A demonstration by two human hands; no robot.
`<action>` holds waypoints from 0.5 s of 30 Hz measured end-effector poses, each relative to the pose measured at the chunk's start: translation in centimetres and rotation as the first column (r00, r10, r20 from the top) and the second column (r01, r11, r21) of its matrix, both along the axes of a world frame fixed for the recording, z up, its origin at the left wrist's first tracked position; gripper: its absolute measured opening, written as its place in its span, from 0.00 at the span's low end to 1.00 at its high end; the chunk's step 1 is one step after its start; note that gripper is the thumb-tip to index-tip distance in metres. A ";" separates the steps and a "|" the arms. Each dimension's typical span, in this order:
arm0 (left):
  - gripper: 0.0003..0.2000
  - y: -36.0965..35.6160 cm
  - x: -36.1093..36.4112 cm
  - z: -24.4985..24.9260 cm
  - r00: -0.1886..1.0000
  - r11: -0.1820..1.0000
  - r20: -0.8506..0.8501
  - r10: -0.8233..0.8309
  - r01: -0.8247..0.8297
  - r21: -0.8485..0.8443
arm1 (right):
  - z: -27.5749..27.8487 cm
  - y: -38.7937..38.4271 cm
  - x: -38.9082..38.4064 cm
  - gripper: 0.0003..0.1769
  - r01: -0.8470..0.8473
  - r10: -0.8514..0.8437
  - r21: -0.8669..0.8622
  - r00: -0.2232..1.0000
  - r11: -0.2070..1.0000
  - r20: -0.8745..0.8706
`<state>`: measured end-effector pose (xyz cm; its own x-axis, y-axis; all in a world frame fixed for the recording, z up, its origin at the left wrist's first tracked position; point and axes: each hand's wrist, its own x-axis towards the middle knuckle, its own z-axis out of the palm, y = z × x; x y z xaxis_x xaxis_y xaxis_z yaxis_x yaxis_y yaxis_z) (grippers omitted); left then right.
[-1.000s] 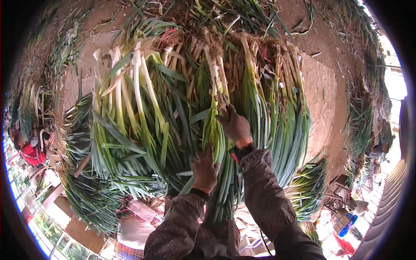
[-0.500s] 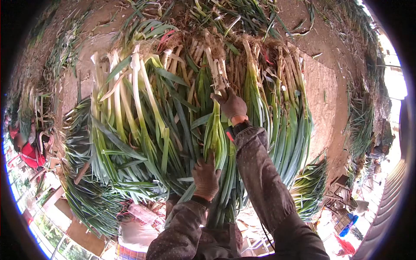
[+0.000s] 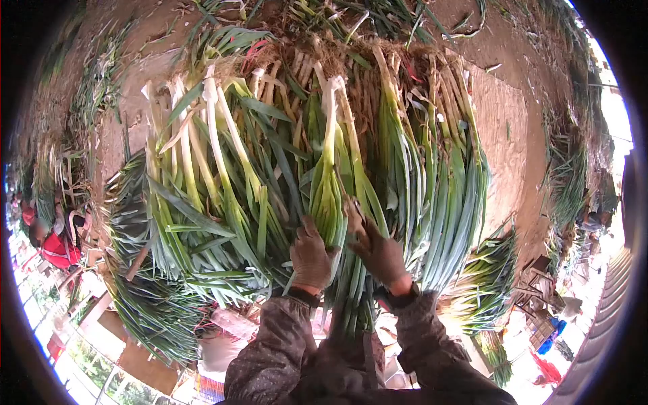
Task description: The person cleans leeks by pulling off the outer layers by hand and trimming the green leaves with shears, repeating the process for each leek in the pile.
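Note:
A leek (image 3: 329,145) with a pale stem and fanned green leaves lies in the middle of the pile, its root end pointing away from me. My left hand (image 3: 312,258), in a brown glove, is closed around its lower leaves. My right hand (image 3: 379,255), gloved too, grips a small knife (image 3: 343,183) whose thin blade points up and left beside the leaves. How the fingers wrap the handle is partly hidden. More leeks (image 3: 219,135) lie on the left with trimmed white stems, and others (image 3: 439,135) with brownish stems and roots lie on the right.
Cut leaves and roots litter the ground (image 3: 503,128) beyond the pile. Further leek heaps lie at lower left (image 3: 145,304) and lower right (image 3: 482,283). A person in red (image 3: 55,248) is at the far left. Stools (image 3: 536,283) stand at right.
My right hand has moved from the stems down and toward me, beside my left hand. The middle leek's stem now shows clean and white. My left hand has shifted slightly up.

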<state>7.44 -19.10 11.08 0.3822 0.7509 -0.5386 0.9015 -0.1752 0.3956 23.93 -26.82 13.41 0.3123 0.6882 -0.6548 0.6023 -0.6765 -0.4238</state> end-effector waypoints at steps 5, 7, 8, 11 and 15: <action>0.53 -0.4 0.1 -0.1 0.996 0.995 -0.052 -0.078 0.081 0.066 | 1.3 -1.4 -1.9 0.37 -0.021 0.024 0.226 1.000 0.974 -0.011; 0.54 -0.5 0.2 -0.2 0.993 0.994 -0.082 -0.090 0.095 0.057 | -0.9 -0.3 -2.0 0.38 0.003 -0.004 0.246 1.000 0.969 0.005; 0.54 -0.5 0.3 -0.2 0.991 0.993 -0.096 -0.092 0.099 0.069 | -2.0 0.5 -1.9 0.39 0.047 -0.045 0.234 0.999 0.971 -0.010; 0.54 -0.4 0.7 0.0 0.994 0.993 -0.085 -0.067 0.074 0.088 | -3.9 3.3 -1.4 0.40 0.153 -0.150 0.253 0.988 0.955 -0.031; 0.53 -0.6 0.7 0.0 0.989 0.994 -0.124 -0.080 0.088 0.059 | -6.1 7.0 0.2 0.40 0.133 -0.142 0.206 0.990 0.969 0.027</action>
<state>8.13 -19.71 11.11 0.3798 0.7536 -0.5364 0.9233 -0.2735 0.2695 24.15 -19.82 7.33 0.4372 0.7540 -0.4903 0.5293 -0.6564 -0.5375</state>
